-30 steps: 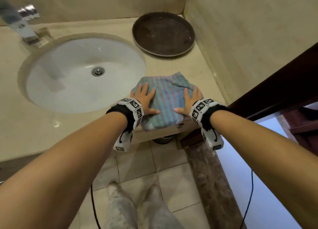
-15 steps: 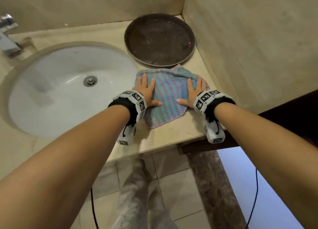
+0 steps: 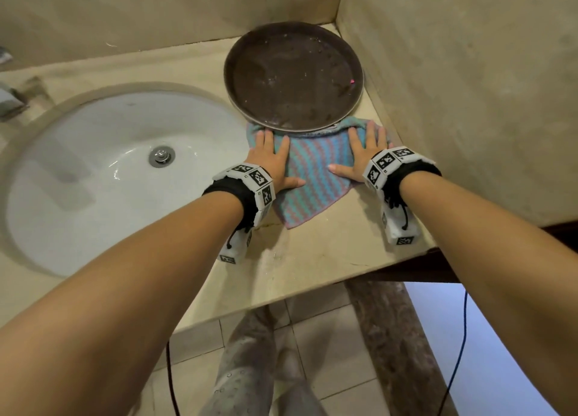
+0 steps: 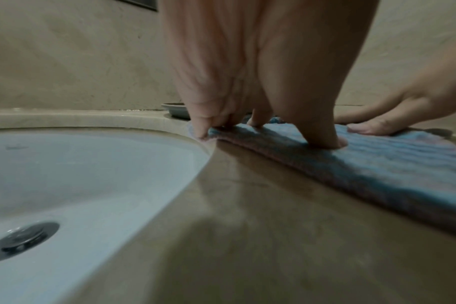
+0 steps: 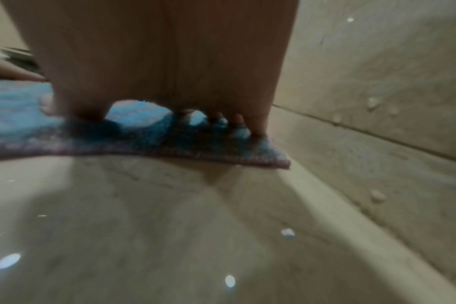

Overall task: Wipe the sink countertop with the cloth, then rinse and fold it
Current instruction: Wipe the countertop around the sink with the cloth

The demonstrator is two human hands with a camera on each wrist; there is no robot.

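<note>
Up at twelve o'clock, we've pushed the striped cloth [image 3: 312, 171] from the counter edge against the brown tray [image 3: 294, 74], left hand [image 3: 272, 159] and right hand [image 3: 362, 156] pressing flat, fingers spread. That strip of countertop [image 3: 312, 259] looks wiped; rinsing and folding remain.

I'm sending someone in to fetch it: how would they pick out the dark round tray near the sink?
Start at the white sink basin set in the beige countertop, then look right, into the back corner where the two walls meet. The dark round tray lies flat there, its near rim over the edge of the striped cloth. It is the only dark, round, rigid thing on the counter.
</note>
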